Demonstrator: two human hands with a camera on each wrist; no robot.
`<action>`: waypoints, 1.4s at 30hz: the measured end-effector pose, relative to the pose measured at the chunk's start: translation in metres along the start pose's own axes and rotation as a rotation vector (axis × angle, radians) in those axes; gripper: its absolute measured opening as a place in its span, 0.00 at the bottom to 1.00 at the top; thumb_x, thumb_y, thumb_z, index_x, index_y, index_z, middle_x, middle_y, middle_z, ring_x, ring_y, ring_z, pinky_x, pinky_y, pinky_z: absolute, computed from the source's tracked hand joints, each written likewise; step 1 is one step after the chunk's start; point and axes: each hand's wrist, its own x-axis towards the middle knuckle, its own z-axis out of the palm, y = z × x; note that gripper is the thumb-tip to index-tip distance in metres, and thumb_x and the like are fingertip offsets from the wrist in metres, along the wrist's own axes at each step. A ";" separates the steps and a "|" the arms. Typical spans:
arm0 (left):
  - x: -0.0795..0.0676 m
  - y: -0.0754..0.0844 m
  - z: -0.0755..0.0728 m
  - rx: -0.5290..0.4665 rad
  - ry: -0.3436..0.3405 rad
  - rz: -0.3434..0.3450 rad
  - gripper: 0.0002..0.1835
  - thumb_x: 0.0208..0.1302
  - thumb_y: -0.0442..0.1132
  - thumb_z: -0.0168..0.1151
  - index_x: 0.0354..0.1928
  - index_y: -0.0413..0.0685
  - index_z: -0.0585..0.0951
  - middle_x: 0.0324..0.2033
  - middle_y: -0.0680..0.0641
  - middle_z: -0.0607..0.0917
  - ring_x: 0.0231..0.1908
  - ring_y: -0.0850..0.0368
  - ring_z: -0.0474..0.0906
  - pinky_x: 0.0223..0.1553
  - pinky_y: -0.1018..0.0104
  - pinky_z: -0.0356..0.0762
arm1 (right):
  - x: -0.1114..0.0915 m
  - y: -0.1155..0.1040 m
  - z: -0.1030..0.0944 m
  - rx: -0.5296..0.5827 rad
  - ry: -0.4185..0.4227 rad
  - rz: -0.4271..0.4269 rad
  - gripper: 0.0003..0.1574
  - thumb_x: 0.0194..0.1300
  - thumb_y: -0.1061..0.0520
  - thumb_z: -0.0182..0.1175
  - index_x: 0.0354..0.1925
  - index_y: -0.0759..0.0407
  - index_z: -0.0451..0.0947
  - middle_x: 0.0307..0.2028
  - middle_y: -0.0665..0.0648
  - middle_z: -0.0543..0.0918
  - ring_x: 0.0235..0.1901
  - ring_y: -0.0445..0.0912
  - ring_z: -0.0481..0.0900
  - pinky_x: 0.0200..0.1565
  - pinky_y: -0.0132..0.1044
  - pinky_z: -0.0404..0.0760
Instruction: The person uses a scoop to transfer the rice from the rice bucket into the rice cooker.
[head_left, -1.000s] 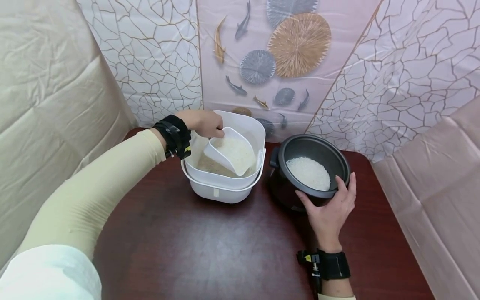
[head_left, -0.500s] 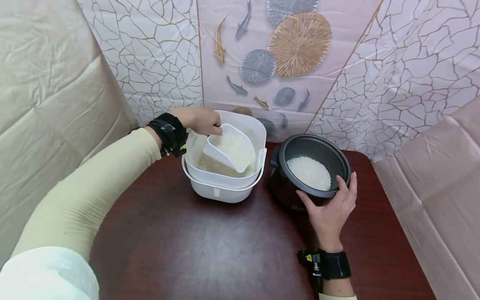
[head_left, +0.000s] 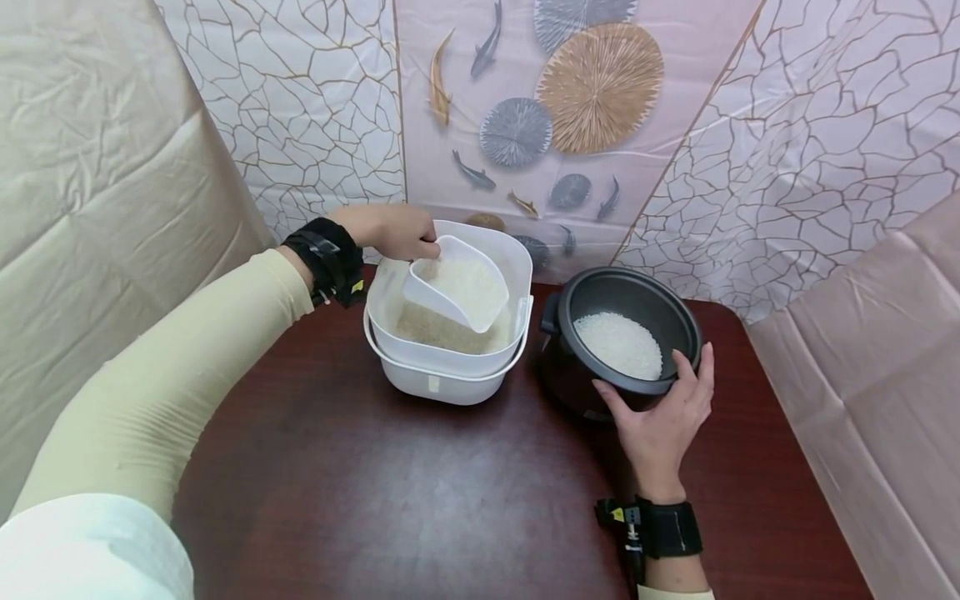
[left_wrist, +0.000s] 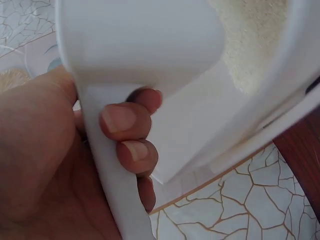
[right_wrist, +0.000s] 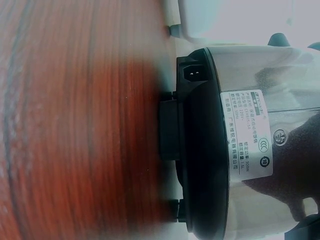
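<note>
In the head view my left hand grips a white scoop heaped with white rice, held over the white rice bin. Its fingers curl round the scoop's handle in the left wrist view. More rice lies in the bin below the scoop. My right hand holds the rim of the black rice cooker, thumb on the near side and fingers at the right. White rice lies inside the cooker. The right wrist view shows the cooker's label, but not the hand itself.
Bin and cooker stand side by side on a dark red wooden table. A patterned cloth hangs close behind them, with plain beige cloth on the left. A socket sits low on the cooker's side.
My left hand has raised the rice-filled scoop slightly, up and to the left over the bin, uncovering more of the rice beneath. The right hand and the cooker have stayed in place.
</note>
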 end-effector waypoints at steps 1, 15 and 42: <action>-0.001 -0.001 0.000 -0.005 0.004 -0.001 0.24 0.79 0.42 0.48 0.17 0.53 0.66 0.17 0.56 0.63 0.18 0.61 0.58 0.26 0.67 0.58 | 0.000 0.000 0.000 -0.003 -0.002 0.000 0.70 0.43 0.22 0.79 0.71 0.60 0.69 0.82 0.54 0.54 0.79 0.57 0.54 0.68 0.72 0.52; -0.002 -0.014 0.001 -0.037 0.093 -0.020 0.23 0.78 0.45 0.45 0.19 0.54 0.64 0.18 0.55 0.61 0.20 0.60 0.56 0.27 0.64 0.59 | 0.000 -0.002 -0.001 -0.001 -0.003 -0.003 0.68 0.43 0.27 0.83 0.72 0.58 0.69 0.83 0.53 0.54 0.79 0.55 0.54 0.68 0.70 0.53; 0.010 0.003 -0.028 -0.091 0.139 -0.032 0.23 0.78 0.47 0.44 0.19 0.54 0.65 0.16 0.56 0.62 0.18 0.61 0.56 0.26 0.65 0.59 | 0.001 -0.001 -0.002 -0.004 -0.015 -0.008 0.68 0.44 0.25 0.81 0.72 0.59 0.68 0.83 0.53 0.54 0.80 0.54 0.53 0.68 0.73 0.53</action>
